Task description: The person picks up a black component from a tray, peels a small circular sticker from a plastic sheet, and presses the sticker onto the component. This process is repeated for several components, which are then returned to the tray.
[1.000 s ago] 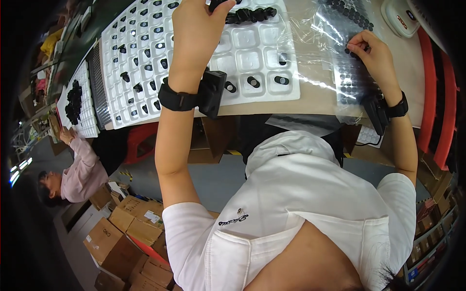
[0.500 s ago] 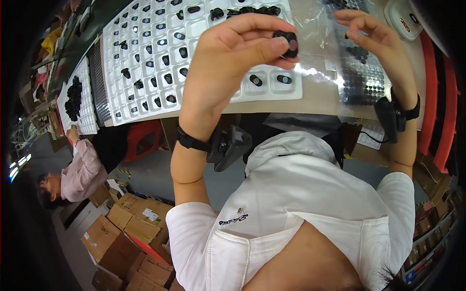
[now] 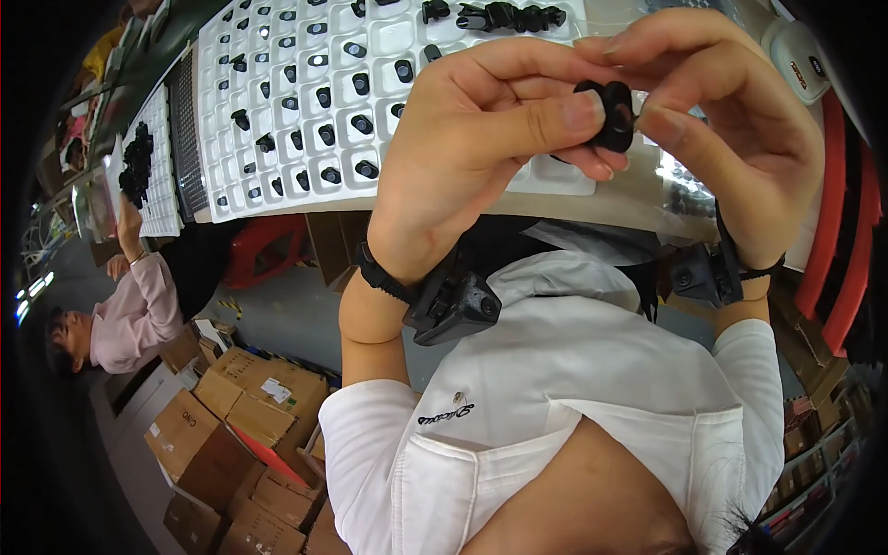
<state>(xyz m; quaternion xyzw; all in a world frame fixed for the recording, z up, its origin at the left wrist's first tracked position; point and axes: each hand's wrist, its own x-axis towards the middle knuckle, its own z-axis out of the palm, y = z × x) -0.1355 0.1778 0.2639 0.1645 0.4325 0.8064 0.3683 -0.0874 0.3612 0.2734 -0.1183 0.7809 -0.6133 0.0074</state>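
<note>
Between the thumb and fingers of my left hand is a small black plastic part with rounded lobes and a round recess on its face. My right hand reaches in from the other side, fingers curled, thumb tip at the part's edge. Whatever its fingertips pinch is too small or hidden to name. Behind my left hand lies a white compartment tray, with similar black parts with grey ovals in many compartments. Partly behind my right hand is a clear sheet of round dark pads.
A heap of black parts lies at the tray's far side. A white round-cornered container stands at the far right, near red bars. To the left, another person works at a second tray. Cardboard boxes are stacked lower left.
My right hand has come left from above the pad sheet to the black part. My left hand has shifted right and slightly down with the part. The other person's arm has moved.
</note>
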